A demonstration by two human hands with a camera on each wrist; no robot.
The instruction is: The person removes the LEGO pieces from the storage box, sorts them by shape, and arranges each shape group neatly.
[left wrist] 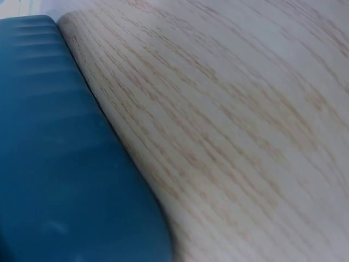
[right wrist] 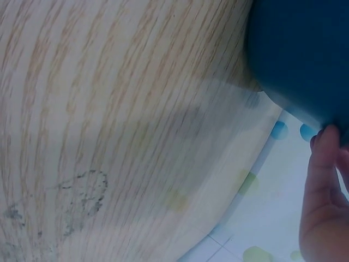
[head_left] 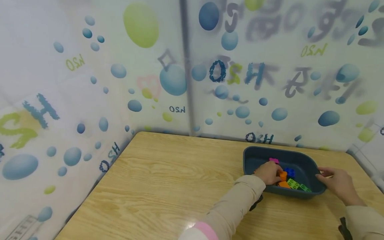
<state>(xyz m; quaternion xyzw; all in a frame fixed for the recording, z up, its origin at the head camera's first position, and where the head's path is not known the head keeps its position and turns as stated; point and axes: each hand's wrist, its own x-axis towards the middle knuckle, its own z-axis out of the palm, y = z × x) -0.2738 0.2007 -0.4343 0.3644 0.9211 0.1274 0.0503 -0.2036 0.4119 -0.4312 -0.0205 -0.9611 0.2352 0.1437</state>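
Note:
A dark blue-grey plastic tub [head_left: 300, 160] stands toward the right of the table, with toy building blocks inside. My left hand [head_left: 267, 172] reaches over its near wall, thumb and fingertips around an orange block [head_left: 283, 175]. Close by lie another orange block [head_left: 284, 184], a blue block [head_left: 289, 172], a pink block [head_left: 274, 160], a lime block [head_left: 293, 183] and a green block [head_left: 304, 188]. At the tub's right end my right hand [head_left: 339, 182] pinches the rim. The right wrist view shows its fingers [right wrist: 326, 150] against the tub wall.
The wood-grain table [head_left: 168, 180] stretches left and in front of the tub. A wall covering printed with bubbles [head_left: 175, 80] rises behind and beside the table. Dark smudges [right wrist: 82, 196] mark the tabletop in the right wrist view.

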